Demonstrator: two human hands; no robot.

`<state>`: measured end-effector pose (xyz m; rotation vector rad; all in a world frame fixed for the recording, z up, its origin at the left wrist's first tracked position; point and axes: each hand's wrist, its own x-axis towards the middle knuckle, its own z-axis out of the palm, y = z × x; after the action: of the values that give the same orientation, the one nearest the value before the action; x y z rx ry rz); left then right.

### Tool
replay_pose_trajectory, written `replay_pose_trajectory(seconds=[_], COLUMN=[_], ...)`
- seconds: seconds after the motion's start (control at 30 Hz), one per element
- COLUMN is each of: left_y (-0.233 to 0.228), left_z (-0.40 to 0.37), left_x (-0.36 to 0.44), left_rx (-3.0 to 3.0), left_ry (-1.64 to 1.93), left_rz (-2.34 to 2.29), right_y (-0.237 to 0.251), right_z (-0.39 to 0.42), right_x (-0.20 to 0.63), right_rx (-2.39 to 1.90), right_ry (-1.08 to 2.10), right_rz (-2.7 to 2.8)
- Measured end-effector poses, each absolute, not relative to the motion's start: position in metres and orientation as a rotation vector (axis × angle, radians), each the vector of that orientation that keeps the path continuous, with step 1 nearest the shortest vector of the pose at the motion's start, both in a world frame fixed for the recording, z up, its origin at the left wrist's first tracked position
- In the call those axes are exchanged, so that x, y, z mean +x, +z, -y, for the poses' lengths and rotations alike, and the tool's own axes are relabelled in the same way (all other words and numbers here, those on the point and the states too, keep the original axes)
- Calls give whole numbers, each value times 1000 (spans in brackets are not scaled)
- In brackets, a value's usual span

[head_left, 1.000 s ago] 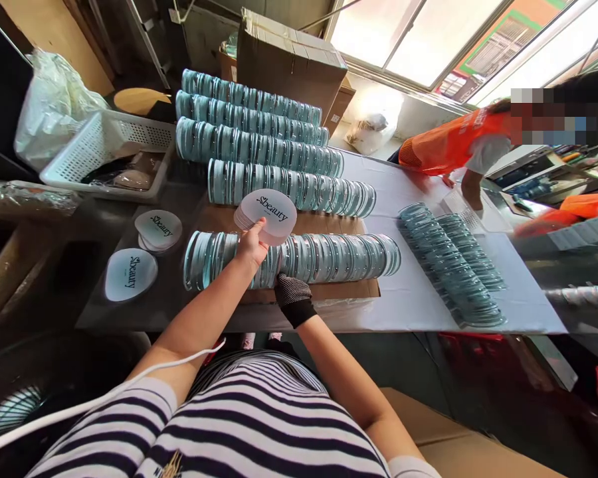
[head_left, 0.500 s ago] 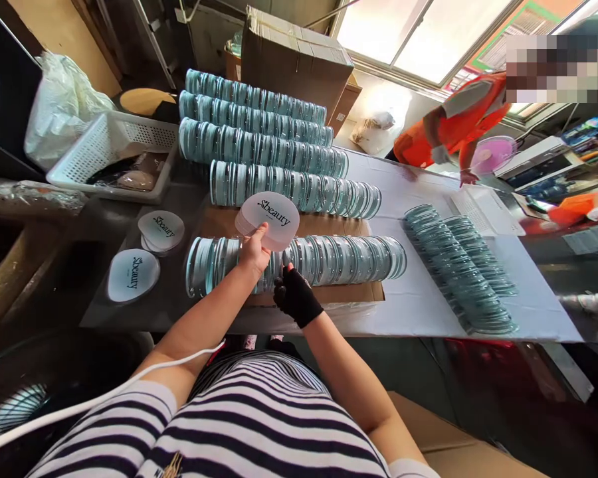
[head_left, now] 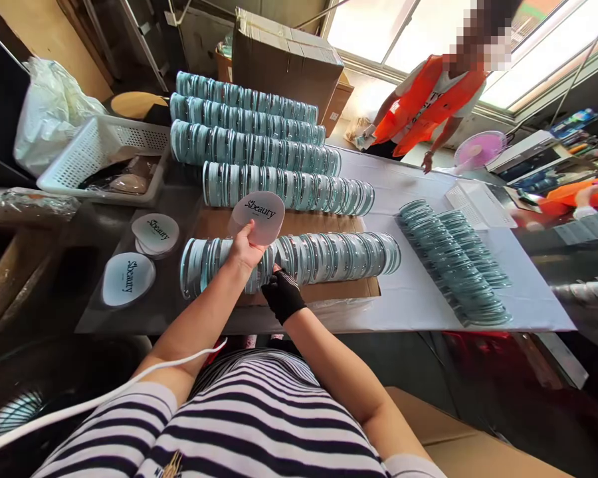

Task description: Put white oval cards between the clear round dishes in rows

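Observation:
My left hand (head_left: pixel 246 246) holds a thin stack of white round "Sbeauty" labels (head_left: pixel 258 216) above the nearest row of round glass-like discs (head_left: pixel 329 255), which stand on edge on a cardboard sheet (head_left: pixel 329 290). My right hand (head_left: pixel 280 293), in a black dotted glove, rests against the front of that row just right of my left hand; whether it grips a disc is hidden. Two more label piles (head_left: pixel 155 233) (head_left: pixel 128 279) lie on the dark table to the left.
Several more disc rows (head_left: pixel 249 146) stand behind, and fanned discs (head_left: pixel 453 262) lie on the white cloth at right. A white basket (head_left: pixel 104 143), plastic bag and cardboard box (head_left: pixel 284 56) sit at the back. A person in an orange vest (head_left: pixel 423 99) stands at the far end.
The label stack in my left hand has tilted and dropped slightly. My gloved hand shifted a little left along the row. The person in orange straightened up and moved left.

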<state>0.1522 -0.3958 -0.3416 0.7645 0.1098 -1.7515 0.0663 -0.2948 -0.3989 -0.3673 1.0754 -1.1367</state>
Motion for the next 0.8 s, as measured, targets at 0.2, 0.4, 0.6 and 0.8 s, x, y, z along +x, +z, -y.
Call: replay_pose_trajectory(seconds=[0.2, 0.4, 0.6, 0.8], left_y=[-349, -355, -352, -347], left_z=[392, 393, 395, 382], left_x=[152, 148, 146, 142], left_rx=[733, 729, 759, 796], left_ry=[-1733, -1657, -1634, -1560], left_rz=[-49, -4, -13, 62], right_y=[-366, -377, -384, -347], right_z=[289, 285, 274, 283], right_x=[53, 38, 34, 13], right_rx=[-98, -392, -1184, -1773], right_ry=[-1082, -929, -407, -600], right_rz=[-815, -915, -1550, -2049])
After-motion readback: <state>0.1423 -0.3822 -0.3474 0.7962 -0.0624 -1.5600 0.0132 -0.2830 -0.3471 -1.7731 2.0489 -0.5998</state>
